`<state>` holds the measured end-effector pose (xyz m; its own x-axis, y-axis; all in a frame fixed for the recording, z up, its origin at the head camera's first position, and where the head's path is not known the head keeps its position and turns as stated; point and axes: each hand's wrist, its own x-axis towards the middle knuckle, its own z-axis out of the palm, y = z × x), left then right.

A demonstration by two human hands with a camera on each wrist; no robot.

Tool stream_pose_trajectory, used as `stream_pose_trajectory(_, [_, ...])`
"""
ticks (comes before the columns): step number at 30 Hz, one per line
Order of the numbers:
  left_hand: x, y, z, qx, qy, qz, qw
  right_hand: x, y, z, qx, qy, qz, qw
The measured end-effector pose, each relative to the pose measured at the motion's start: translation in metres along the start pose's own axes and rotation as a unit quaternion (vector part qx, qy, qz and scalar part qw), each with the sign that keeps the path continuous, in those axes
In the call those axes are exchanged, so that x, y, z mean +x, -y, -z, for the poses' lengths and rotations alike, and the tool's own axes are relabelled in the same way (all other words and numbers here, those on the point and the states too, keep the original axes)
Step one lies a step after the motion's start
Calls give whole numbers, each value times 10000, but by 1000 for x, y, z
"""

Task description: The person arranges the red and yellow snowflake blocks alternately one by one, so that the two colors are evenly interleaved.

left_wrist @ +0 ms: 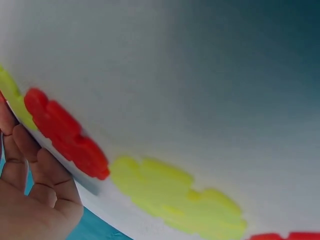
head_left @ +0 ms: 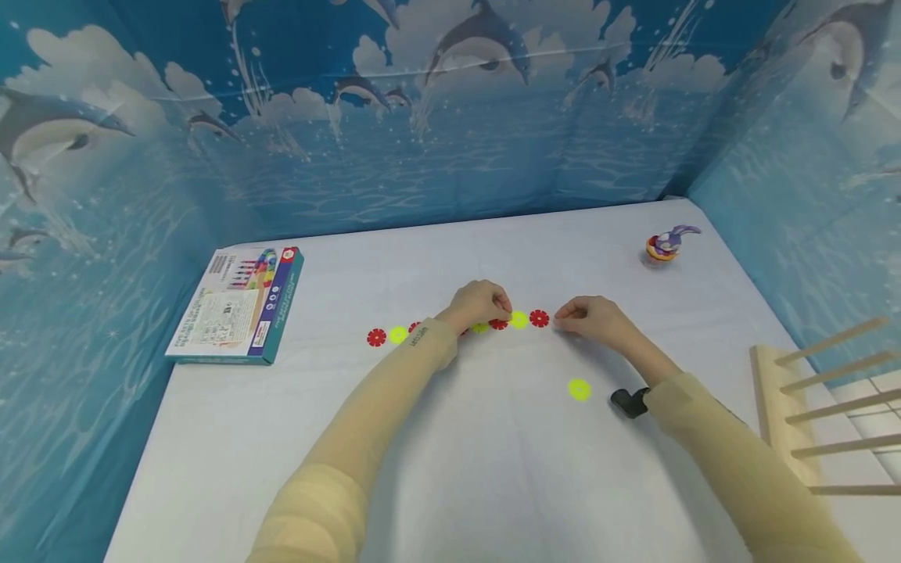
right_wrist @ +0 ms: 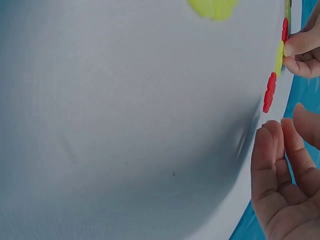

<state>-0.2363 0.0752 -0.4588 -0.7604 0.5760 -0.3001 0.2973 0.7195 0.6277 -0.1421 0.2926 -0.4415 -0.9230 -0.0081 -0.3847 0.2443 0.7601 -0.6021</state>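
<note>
A row of flat, notched flower-shaped discs, red and yellow by turns, lies on the white tabletop, its middle partly hidden by the left arm. My left hand point(head_left: 477, 303) is at this row, thumb and index finger pinching the far edge of a yellow disc point(head_left: 518, 320). A red disc point(head_left: 539, 318) forms the row's right end. Just right of it is my right hand point(head_left: 594, 319), its fingers loosely bent and, in the right wrist view, nothing between thumb and fingers point(right_wrist: 264, 150). Nearer the person, a single yellow disc point(head_left: 579, 389) lies apart from the row.
On the left lies a boxed set point(head_left: 235, 305). A small purple-eared toy point(head_left: 666, 244) stands at the back right. Beside the right sleeve is a black object point(head_left: 626, 403), partly covered. A wooden rack with pegs point(head_left: 784, 414) stands at the right edge. Dolphin-printed curtains point(head_left: 450, 156) enclose the table.
</note>
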Motion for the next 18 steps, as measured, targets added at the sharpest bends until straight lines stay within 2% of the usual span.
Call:
stream_pose_trajectory(9, [1, -2, 2, 27, 128, 83, 9999, 9, 2, -4, -162, 24, 182, 9997])
stream_pose_trajectory(18, [3, -2, 2, 124, 157, -7, 9998, 14, 8, -6, -338, -128, 243, 9991])
